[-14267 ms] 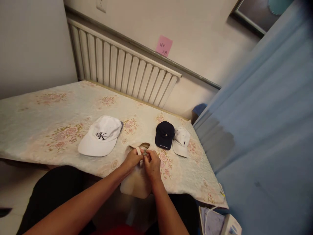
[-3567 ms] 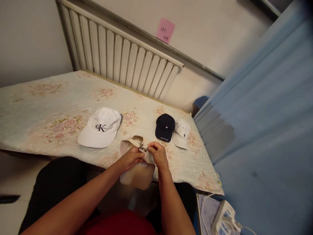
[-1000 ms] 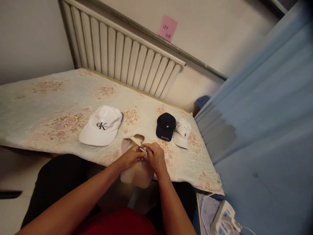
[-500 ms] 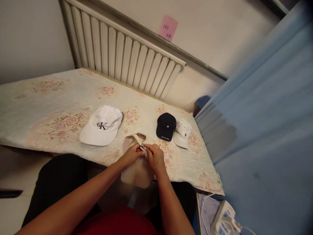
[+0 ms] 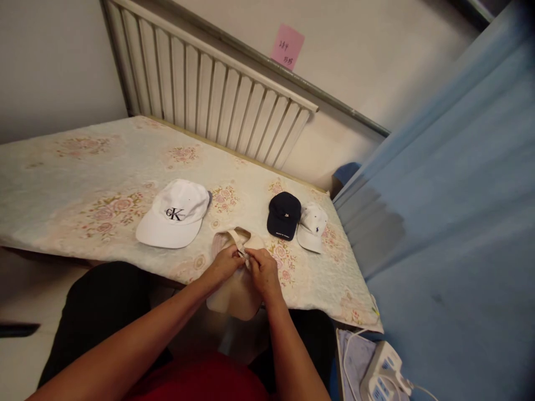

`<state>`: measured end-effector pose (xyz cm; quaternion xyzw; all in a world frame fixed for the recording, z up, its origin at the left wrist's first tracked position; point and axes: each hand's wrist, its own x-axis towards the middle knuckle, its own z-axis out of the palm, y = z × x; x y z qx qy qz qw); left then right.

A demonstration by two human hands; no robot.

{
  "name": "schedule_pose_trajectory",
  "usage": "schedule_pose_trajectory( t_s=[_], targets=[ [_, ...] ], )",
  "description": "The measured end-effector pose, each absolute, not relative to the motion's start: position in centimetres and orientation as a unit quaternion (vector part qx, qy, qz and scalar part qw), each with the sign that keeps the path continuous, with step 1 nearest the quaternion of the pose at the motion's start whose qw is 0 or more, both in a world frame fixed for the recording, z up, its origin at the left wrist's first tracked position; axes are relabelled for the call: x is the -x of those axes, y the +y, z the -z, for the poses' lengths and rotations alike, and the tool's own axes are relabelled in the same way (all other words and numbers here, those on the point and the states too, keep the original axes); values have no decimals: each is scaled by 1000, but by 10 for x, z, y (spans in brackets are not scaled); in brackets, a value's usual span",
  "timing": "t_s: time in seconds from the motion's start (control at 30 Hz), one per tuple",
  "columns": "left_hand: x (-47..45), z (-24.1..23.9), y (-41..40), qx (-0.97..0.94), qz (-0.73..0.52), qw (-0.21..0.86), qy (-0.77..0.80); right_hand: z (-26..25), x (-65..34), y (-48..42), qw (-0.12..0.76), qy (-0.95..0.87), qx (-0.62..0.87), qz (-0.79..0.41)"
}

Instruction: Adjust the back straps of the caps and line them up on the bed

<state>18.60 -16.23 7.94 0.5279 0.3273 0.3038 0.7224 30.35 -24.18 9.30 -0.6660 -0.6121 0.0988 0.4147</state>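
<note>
A beige baseball cap (image 5: 234, 298) lies at the front edge of the bed, its brim toward me and its back strap (image 5: 236, 238) facing up. At the strap's small metal buckle (image 5: 241, 253), my left hand (image 5: 225, 264) pinches from the left side. My right hand (image 5: 262, 270) is closed on the strap's other side, fingertips close to the left ones. Exactly which strap piece each set of fingers grips is partly hidden. To the left sits a white cap (image 5: 175, 214) with black CK lettering.
Right of my hands, a black cap (image 5: 284, 214) stands beside a smaller white cap (image 5: 312, 227) on the floral bedspread (image 5: 104, 178). A radiator (image 5: 209, 92) lines the wall behind. A blue curtain (image 5: 451, 211) hangs at right, above a power strip (image 5: 384, 367).
Both hands stay at the strap buckle. My right fingers have shifted slightly down, and the hold near the buckle looks a little different. The other caps have not moved.
</note>
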Motion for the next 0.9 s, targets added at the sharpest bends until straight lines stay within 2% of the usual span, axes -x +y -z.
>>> schedule_pose_trajectory(
  t_s=[0.23,0.57,0.9],
  targets=[
    [-184,-83,-169,-454,-287,790,295,-90,-300,-244,417,-608,665,-120],
    [-190,-77,-164,-415,-298,799,318,-88,-301,-244,509,-514,659,-207],
    [-192,-82,-165,-395,-318,801,320,-89,-302,-250,526,-463,677,-227]
  ],
)
